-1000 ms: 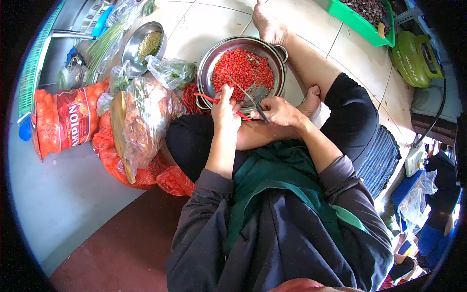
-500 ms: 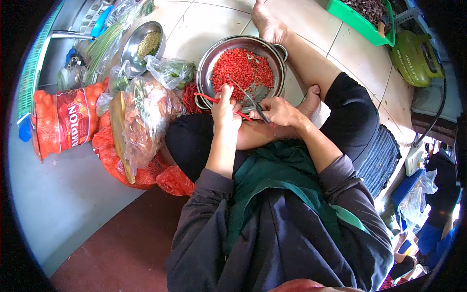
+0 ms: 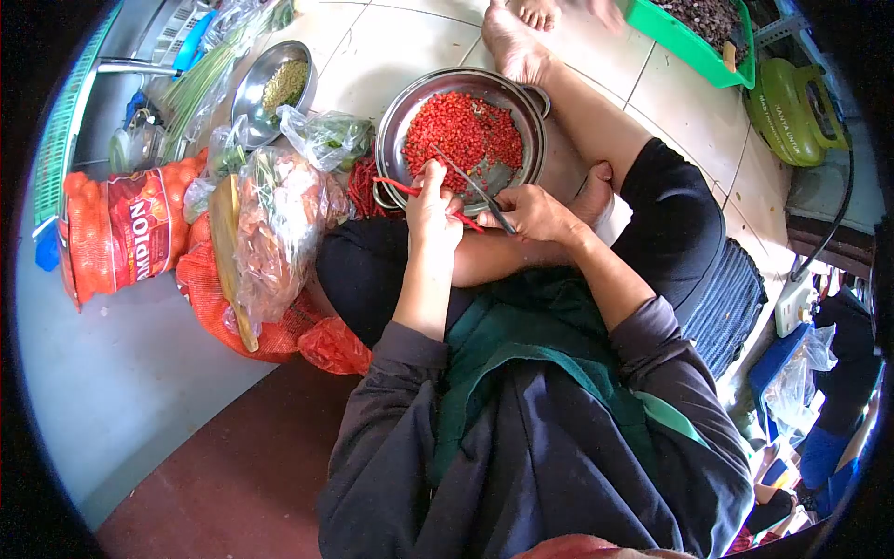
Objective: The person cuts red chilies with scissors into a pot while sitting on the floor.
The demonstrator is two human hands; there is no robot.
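Observation:
Long red chilies [image 3: 398,187] are pinched in my left hand [image 3: 431,212], their ends poking out on both sides of the fingers. My right hand [image 3: 543,216] is closed around a knife [image 3: 477,191], its thin blade slanting up and left toward my left fingertips. Both hands are at the near rim of a steel pot [image 3: 391,126] with loop handles. Small chopped pieces of red chili [image 3: 461,130] cover much of its bottom. Whole red chilies [image 3: 363,186] lie just left of the pot.
Left are a steel bowl [image 3: 244,104], bagged greens [image 3: 340,138], a clear bag [image 3: 279,219] beside a wooden board [image 3: 223,252], and an orange net sack [image 3: 140,228]. A green crate [image 3: 684,42] and green gas cylinder [image 3: 792,112] stand right. Another person's foot [image 3: 538,11] is ahead.
Another person's bare foot and a blurred body part have come into view at the top edge. My hands, the knife and the chilies have hardly moved.

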